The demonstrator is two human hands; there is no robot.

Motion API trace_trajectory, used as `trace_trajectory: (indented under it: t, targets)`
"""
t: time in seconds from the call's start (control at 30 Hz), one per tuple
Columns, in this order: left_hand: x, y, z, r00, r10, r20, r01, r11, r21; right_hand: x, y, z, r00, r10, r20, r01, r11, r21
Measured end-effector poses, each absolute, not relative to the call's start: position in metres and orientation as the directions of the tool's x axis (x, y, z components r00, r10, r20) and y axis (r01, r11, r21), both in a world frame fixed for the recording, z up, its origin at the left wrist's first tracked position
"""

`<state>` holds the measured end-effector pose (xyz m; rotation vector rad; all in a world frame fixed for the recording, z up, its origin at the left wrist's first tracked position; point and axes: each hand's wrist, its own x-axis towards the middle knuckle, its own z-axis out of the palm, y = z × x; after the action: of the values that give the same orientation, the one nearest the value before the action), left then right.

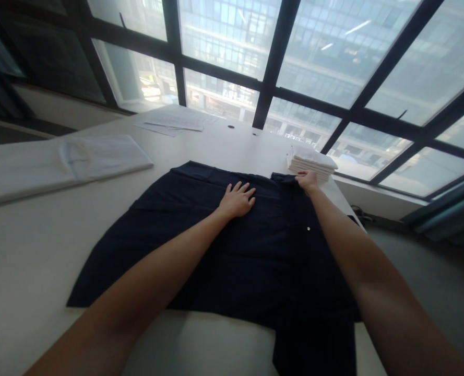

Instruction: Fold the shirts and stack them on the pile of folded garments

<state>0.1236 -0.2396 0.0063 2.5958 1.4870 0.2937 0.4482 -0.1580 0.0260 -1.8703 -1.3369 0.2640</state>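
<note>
A dark navy garment lies spread over the white table, with light creases across it and part of it hanging toward me over the near edge. A small pale dot, perhaps a button or snap, shows on its right part. My left hand rests flat on the upper middle of the garment, fingers spread. At the garment's far right corner, my right hand pinches the dark fabric between thumb and fingers, where the edge looks folded. I cannot tell what kind of garment it is.
Just beyond my right hand stands a stack of folded white cloths. Folded white fabric lies on the left of the table. Paper sheets are near the far edge. Large windows stand behind, and a blue-green curtain hangs at right.
</note>
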Motion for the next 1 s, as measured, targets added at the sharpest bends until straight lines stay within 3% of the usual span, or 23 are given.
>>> trace_trajectory:
  t: [0.27, 0.47, 0.73, 1.0]
  targets:
    - [0.124, -0.236, 0.003, 0.496, 0.861, 0.113, 0.832, -0.508, 0.223, 0.442, -0.181, 0.044, 0.261, 0.896, 0.359, 0.626, 0.126, -0.77]
    - [0.123, -0.235, 0.004, 0.497, 0.861, 0.113, 0.833, -0.509, 0.216, 0.441, -0.187, 0.045, 0.353, 0.836, 0.42, 0.726, 0.038, -0.687]
    - [0.122, -0.236, 0.007, 0.499, 0.861, 0.097, 0.835, -0.508, 0.212, 0.419, -0.197, 0.028, 0.148, 0.955, 0.256, 0.836, 0.017, -0.548]
    - [0.123, -0.234, 0.005, 0.501, 0.861, 0.094, 0.835, -0.509, 0.21, 0.401, -0.213, 0.037, 0.028, 0.986, 0.162, 0.899, 0.046, -0.436]
